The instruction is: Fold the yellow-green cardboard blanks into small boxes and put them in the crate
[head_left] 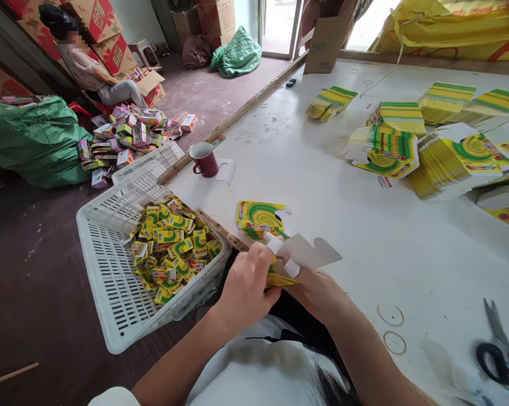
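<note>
My left hand (pixel 249 279) and my right hand (pixel 317 290) meet over the table's near edge. Both are closed on a yellow-green printed carton (pixel 277 276), whose white inner flaps stick up between my fingers. White wraps cover some fingertips. Just beyond my hands, flat yellow-green cartons (pixel 260 214) lie on the table. To the left of my left hand stands a white plastic basket (pixel 96 270) with many small yellow-green boxes (pixel 180 248) in it.
Stacks of flat cartons (pixel 444 160) lie across the table's right side. A maroon mug (pixel 206 163) stands by the left edge. Scissors (pixel 497 344) and rubber bands (pixel 394 342) lie near right. A person (pixel 91 70) sits beyond a heap of boxes (pixel 127 135) on the floor.
</note>
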The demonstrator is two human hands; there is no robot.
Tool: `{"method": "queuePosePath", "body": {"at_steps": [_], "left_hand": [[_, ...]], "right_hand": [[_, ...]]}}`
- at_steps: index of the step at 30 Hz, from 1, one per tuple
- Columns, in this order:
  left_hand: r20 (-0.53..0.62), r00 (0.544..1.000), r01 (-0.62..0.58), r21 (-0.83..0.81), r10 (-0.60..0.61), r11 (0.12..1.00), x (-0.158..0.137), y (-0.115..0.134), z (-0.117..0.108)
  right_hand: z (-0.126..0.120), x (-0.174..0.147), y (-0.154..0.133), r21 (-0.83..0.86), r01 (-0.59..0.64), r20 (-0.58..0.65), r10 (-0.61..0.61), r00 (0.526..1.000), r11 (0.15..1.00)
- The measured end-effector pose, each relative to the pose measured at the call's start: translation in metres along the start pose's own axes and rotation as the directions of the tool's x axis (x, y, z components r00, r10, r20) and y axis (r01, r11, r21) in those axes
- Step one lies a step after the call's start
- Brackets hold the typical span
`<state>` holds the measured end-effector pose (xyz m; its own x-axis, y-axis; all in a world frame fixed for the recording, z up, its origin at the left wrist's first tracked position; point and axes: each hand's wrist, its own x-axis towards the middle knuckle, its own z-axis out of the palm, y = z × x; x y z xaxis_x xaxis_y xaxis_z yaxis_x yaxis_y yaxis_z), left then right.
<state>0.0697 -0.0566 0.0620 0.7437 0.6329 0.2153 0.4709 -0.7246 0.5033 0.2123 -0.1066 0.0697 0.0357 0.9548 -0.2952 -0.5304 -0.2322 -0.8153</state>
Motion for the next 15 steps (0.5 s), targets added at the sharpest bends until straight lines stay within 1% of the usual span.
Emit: {"method": "queuePosePath", "body": {"at_steps": [2, 3, 4, 5, 6, 8, 9, 10, 12, 13, 14, 15], "left_hand": [[-0.028, 0.997, -0.069, -0.04, 0.068, 0.997, 0.0, -0.001, 0.003], [-0.025, 0.996, -0.089, -0.067, 0.088, 0.994, 0.0, -0.002, 0.003], [-0.017, 0.997, -0.082, -0.102, 0.08, 0.991, 0.001, -0.003, 0.002], [-0.001, 0.999, -0.047, -0.146, 0.047, 0.988, 0.001, -0.004, -0.001], [0.029, 1.0, 0.007, -0.2, -0.001, 0.98, 0.002, -0.005, -0.004], [0.118, 0.988, 0.132, -0.305, -0.1, 0.943, 0.005, -0.006, -0.009], [0.16, 0.978, 0.184, -0.337, -0.136, 0.923, 0.006, -0.007, -0.011], [0.193, 0.968, 0.221, -0.35, -0.161, 0.91, 0.007, -0.007, -0.011], [0.226, 0.955, 0.261, -0.345, -0.19, 0.902, 0.007, -0.007, -0.007], [0.218, 0.954, 0.27, -0.337, -0.205, 0.902, 0.006, -0.007, -0.004], [0.194, 0.956, 0.272, -0.324, -0.218, 0.906, 0.005, -0.006, 0.0], [0.159, 0.96, 0.268, -0.3, -0.229, 0.916, 0.004, -0.006, 0.003]], "right_hand": [[-0.005, 0.001, 0.003, 0.012, -0.031, 0.024, 0.031, 0.999, 0.999], [-0.006, 0.001, 0.006, 0.013, -0.042, 0.033, 0.041, 0.999, 0.999], [-0.007, 0.001, 0.009, 0.01, -0.037, 0.038, 0.037, 0.999, 0.999], [-0.007, 0.001, 0.012, 0.002, -0.009, 0.041, 0.009, 0.999, 1.0], [-0.007, 0.0, 0.015, -0.021, 0.05, 0.047, -0.049, 0.998, 0.998], [-0.005, -0.002, 0.021, -0.154, 0.223, 0.059, -0.216, 0.975, 0.963], [-0.005, -0.003, 0.024, -0.266, 0.315, 0.075, -0.307, 0.949, 0.911], [-0.005, -0.004, 0.027, -0.393, 0.39, 0.098, -0.384, 0.918, 0.833], [-0.007, -0.005, 0.032, -0.604, 0.459, 0.14, -0.48, 0.866, 0.651], [-0.009, -0.005, 0.033, -0.661, 0.468, 0.15, -0.508, 0.848, 0.587], [-0.01, -0.005, 0.034, -0.687, 0.471, 0.15, -0.525, 0.837, 0.553], [-0.013, -0.004, 0.034, -0.694, 0.462, 0.13, -0.535, 0.835, 0.553]]}}
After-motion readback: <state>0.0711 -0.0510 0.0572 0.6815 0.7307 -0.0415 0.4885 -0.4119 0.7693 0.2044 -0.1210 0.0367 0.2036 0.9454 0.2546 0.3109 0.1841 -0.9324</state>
